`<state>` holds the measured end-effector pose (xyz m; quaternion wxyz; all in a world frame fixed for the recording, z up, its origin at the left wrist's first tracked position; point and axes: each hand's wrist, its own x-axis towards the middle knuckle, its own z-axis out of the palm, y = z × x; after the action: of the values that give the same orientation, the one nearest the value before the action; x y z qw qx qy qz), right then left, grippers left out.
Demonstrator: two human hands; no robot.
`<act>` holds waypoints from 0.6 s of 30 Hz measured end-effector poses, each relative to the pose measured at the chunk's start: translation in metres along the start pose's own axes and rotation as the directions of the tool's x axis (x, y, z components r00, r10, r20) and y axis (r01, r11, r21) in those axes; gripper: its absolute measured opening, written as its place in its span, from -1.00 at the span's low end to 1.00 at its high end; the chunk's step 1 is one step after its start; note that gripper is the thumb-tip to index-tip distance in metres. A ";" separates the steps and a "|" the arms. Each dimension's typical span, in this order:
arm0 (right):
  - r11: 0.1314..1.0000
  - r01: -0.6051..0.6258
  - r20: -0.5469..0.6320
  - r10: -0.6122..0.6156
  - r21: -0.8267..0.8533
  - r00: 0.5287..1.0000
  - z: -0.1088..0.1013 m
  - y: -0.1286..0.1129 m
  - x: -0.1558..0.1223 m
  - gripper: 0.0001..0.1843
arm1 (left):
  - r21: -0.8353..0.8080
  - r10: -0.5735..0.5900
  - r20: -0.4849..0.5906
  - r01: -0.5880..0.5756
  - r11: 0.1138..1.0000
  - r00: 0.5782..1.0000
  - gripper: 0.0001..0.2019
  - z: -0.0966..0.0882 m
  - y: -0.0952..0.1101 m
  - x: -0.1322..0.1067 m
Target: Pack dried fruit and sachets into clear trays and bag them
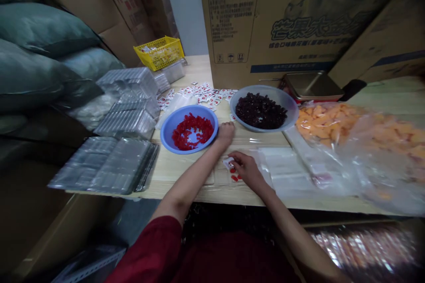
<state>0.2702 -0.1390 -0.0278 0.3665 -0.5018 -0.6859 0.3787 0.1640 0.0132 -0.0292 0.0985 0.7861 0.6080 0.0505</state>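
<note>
My left hand rests with curled fingers at the right rim of a blue bowl holding red candied pieces; what its fingers hold is hidden. My right hand pinches a small white sachet over a clear plastic tray on the wooden table. A few red pieces lie in that tray under the right hand. A grey-blue bowl of dark dried fruit stands just beyond both hands.
Stacks of clear plastic trays fill the table's left side. Small red-and-white sachets lie scattered behind the bowls. A bag of orange dried fruit and clear bags lie right. A yellow basket, metal scale and cardboard boxes stand behind.
</note>
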 end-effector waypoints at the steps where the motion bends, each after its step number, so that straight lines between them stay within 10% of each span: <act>1: 0.999 0.033 0.018 -0.032 -0.033 0.999 0.008 -0.001 0.007 -0.72 | 0.003 0.020 0.003 -0.020 1.000 1.000 -0.66 -0.003 -0.002 -0.005; 12: 0.880 0.259 0.127 -0.227 -0.397 0.966 0.020 -0.011 0.010 -0.81 | -0.247 0.185 -0.205 -0.233 0.941 0.961 -0.60 -0.041 0.001 -0.055; 15: 0.829 0.289 0.204 -0.216 -0.479 0.955 0.022 -0.008 -0.001 -0.72 | -0.505 0.028 -0.457 -0.285 0.814 0.889 -0.64 -0.060 -0.005 -0.100; 18: 0.816 0.287 0.138 -0.252 -0.502 0.958 0.020 -0.007 -0.009 -0.66 | -0.645 -0.170 -0.429 -0.169 0.745 0.887 -0.60 -0.068 -0.025 -0.157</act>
<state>0.2519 -0.1524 -0.0318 0.2455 -0.4667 -0.8379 0.1407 0.0870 -0.1261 0.0377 0.2253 0.6628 0.5549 0.4494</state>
